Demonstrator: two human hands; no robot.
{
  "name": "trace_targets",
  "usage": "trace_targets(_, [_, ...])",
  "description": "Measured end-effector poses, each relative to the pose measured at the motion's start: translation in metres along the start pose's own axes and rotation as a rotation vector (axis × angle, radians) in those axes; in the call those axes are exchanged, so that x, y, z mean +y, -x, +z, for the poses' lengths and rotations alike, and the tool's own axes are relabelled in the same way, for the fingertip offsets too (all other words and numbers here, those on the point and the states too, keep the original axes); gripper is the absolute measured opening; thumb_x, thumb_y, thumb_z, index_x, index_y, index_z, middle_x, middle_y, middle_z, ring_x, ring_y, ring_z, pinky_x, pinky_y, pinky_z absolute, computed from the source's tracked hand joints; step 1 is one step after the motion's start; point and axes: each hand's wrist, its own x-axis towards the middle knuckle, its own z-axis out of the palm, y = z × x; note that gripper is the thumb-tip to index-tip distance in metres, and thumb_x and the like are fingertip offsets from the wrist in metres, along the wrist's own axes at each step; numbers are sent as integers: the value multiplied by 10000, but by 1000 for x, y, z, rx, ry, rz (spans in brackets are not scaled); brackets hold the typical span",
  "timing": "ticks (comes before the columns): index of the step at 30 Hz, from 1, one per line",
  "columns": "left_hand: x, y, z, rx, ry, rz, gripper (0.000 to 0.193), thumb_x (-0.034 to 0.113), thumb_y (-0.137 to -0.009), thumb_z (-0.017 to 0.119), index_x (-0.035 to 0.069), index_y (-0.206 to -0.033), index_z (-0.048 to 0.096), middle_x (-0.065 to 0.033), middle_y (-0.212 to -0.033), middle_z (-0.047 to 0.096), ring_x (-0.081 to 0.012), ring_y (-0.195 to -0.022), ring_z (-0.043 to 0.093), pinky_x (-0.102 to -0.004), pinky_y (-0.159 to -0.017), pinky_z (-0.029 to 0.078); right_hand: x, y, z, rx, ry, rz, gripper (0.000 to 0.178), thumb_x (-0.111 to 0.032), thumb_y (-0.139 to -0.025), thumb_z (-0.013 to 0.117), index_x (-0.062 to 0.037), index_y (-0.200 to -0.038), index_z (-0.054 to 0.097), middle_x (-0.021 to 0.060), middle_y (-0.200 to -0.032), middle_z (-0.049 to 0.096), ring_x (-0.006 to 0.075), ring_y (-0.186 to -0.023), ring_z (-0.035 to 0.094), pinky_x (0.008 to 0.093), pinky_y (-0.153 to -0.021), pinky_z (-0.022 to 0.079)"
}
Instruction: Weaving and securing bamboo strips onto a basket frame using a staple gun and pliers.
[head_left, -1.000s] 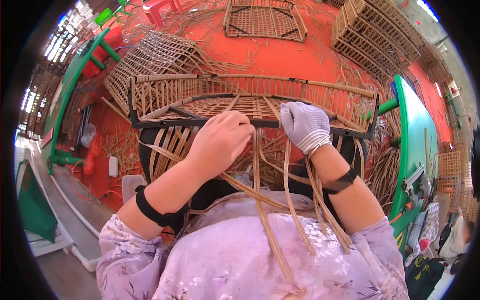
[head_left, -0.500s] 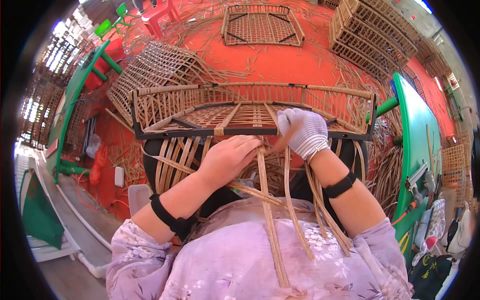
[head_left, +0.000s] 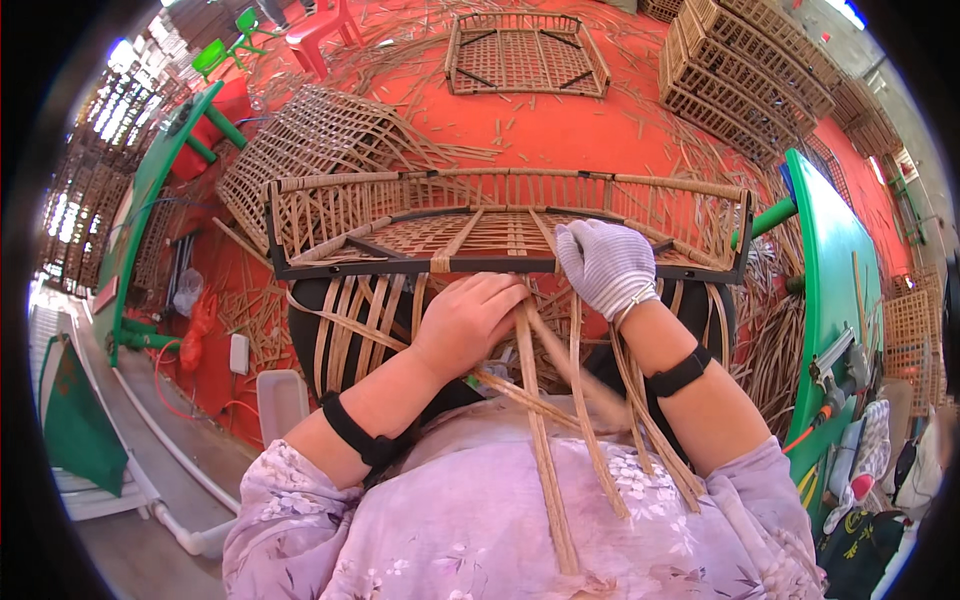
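Note:
A woven tray-shaped basket (head_left: 480, 232) with a black lower rim (head_left: 400, 267) rests tilted across my legs, its slatted side facing away. My bare left hand (head_left: 468, 318) is closed just below the rim, its fingertips pinching a flat tan strip (head_left: 535, 430) where it leaves the weave. My right hand (head_left: 608, 266), in a striped pale glove, lies curled against the rim further right; its fingertips hide whatever they grip. A motion-blurred strip (head_left: 580, 375) hangs between the hands. Several other loose strips (head_left: 665, 450) trail from the rim over my lap and shirt.
Green-topped tables stand at the left (head_left: 150, 215) and right (head_left: 835, 270), the right one with tools (head_left: 845, 370). Another woven basket (head_left: 305, 150) leans beyond on the left, a shallow one (head_left: 525, 58) lies ahead, and a stack (head_left: 745, 80) stands far right. Cut strips litter the red floor.
The loose strip that my right hand had raised at the rim has swung down toward my lap. My left hand has shifted slightly right; the basket has barely moved.

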Motion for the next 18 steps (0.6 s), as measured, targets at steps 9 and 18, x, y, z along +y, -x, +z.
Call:
trace_targets(9, [0, 7, 1, -5, 111, -95, 290, 155, -952, 564, 20, -1207, 592, -176, -1142, 642, -361, -1065, 614, -414, -905, 511, -2, -1, -2, -5, -15, 10, 396, -345, -968, 485, -77, -732, 655, 139, -707, 654, 331, -673, 647, 440, -651, 525])
trace_targets(18, [-1, 7, -15, -112, 194, -84, 344, 252, -1021, 457, 18, -1223, 608, -193, -1164, 650, -373, -1099, 615, -419, -964, 491, 0, -1, -1, 16, -25, -15, 337, -311, -955, 514, -89, -756, 670, 141, -727, 654, 350, -675, 638, 450, -640, 515])
